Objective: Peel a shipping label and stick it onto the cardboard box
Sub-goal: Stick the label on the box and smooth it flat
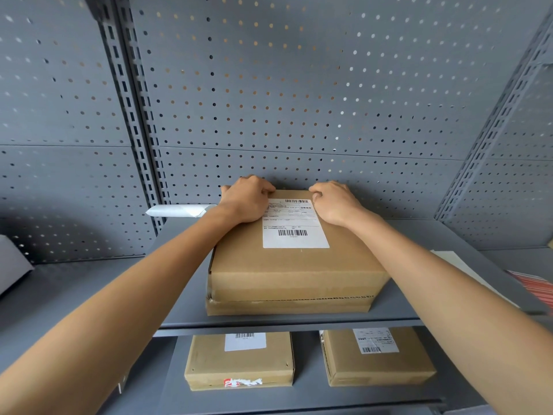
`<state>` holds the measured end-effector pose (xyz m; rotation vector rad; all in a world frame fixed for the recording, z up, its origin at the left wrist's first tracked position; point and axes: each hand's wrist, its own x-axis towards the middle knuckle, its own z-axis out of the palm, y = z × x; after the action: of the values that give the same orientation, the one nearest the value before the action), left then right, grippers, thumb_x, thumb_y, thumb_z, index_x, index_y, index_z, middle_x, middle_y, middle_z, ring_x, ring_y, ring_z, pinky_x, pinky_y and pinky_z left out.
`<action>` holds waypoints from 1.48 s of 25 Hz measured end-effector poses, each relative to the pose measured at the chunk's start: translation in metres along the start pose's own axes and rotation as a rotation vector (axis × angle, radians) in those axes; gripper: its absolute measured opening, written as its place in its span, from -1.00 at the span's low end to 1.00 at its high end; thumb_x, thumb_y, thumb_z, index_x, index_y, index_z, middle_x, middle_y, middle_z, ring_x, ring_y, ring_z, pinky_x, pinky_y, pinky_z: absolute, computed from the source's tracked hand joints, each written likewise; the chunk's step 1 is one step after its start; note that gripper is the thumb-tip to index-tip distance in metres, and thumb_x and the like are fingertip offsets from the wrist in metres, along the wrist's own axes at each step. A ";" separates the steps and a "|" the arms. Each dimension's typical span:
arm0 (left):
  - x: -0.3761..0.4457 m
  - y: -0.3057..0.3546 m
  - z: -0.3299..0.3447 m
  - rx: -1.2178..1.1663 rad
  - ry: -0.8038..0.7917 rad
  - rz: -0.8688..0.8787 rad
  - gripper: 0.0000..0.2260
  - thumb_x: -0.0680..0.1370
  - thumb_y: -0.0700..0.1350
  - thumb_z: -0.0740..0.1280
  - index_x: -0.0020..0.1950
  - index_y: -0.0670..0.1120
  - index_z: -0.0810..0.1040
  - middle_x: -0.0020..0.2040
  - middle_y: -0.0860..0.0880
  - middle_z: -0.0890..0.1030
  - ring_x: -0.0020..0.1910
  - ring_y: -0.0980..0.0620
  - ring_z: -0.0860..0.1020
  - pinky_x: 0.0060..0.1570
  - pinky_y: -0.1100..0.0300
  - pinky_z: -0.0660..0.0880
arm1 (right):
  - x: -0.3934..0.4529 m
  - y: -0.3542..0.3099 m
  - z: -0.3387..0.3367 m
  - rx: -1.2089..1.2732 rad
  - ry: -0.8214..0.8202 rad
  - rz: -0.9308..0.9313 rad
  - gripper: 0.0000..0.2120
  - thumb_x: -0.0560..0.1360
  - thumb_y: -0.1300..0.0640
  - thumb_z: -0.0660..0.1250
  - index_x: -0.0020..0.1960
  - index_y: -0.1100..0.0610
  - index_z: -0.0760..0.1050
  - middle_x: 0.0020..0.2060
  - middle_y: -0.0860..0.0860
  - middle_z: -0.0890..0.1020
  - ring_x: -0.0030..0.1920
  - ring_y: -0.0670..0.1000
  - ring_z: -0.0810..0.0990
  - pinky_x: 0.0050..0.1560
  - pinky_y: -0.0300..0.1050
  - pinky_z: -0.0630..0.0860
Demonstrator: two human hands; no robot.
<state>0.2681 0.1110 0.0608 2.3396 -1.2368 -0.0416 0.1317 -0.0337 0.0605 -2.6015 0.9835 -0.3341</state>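
A brown cardboard box [287, 271] stands on a grey shelf. A white shipping label [294, 232] with barcodes lies flat on its top face. My left hand [245, 199] rests on the box's far left part, its curled fingers at the label's upper left corner. My right hand [336, 202] rests on the far right part, its curled fingers at the label's upper right corner. Whether the fingertips pinch the label or just press it down is hidden.
A white roll [179, 210] lies on the shelf [398, 310] left of the box, against the grey pegboard wall [299, 100]. Two smaller labelled boxes [239, 359] [378, 356] sit on the lower shelf. White sheets [454, 262] and a red-striped item [535, 287] lie at right.
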 end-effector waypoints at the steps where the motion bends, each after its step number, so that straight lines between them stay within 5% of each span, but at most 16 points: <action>1: -0.003 -0.001 -0.002 -0.007 -0.006 -0.001 -0.64 0.65 -0.14 0.12 0.30 0.08 0.62 0.29 0.01 0.61 0.30 -0.11 0.46 0.30 -0.15 0.26 | -0.002 0.001 -0.001 -0.008 -0.001 -0.001 -0.65 0.62 0.12 0.05 0.24 0.14 0.53 0.31 0.11 0.53 0.37 0.20 0.38 0.28 0.19 0.40; 5: -0.020 0.001 -0.007 -0.022 -0.030 -0.035 -0.64 0.62 0.20 0.13 0.26 0.16 0.62 0.27 0.01 0.61 0.30 -0.12 0.46 0.29 -0.28 0.31 | -0.016 -0.003 -0.008 -0.097 -0.035 0.000 -0.53 0.62 -0.22 0.00 0.27 0.01 0.51 0.33 0.02 0.53 0.40 0.17 0.38 0.30 0.29 0.26; 9: -0.031 0.013 -0.003 0.109 -0.118 -0.071 -0.41 0.54 0.43 0.03 0.41 0.16 0.50 0.43 -0.04 0.46 0.47 -0.15 0.31 0.35 -0.37 0.21 | -0.031 -0.015 -0.006 -0.161 -0.127 0.024 -0.33 0.57 -0.38 -0.04 0.53 -0.04 0.29 0.56 0.01 0.26 0.56 0.14 0.15 0.45 0.40 0.12; 23: -0.040 0.013 -0.003 0.190 -0.134 -0.018 -0.60 0.67 0.16 0.06 0.38 0.05 0.50 0.49 -0.07 0.37 0.49 -0.16 0.23 0.38 -0.31 0.16 | -0.036 -0.012 -0.003 -0.193 -0.155 -0.040 -0.21 0.54 -0.44 -0.04 0.60 0.00 0.09 0.61 0.02 0.07 0.61 0.11 -0.03 0.53 0.28 0.06; 37: -0.041 0.005 -0.006 0.161 -0.139 0.038 -0.63 0.71 0.03 0.01 0.44 0.10 0.45 0.52 -0.01 0.34 0.49 -0.11 0.22 0.31 -0.20 0.13 | -0.036 0.000 -0.008 -0.111 -0.188 -0.097 -0.45 0.68 -0.18 -0.04 0.60 -0.01 0.09 0.62 0.00 0.03 0.61 0.07 -0.11 0.58 0.12 -0.09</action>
<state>0.2419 0.1433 0.0603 2.4864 -1.3979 -0.0966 0.1025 -0.0117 0.0646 -2.7260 0.8348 -0.0572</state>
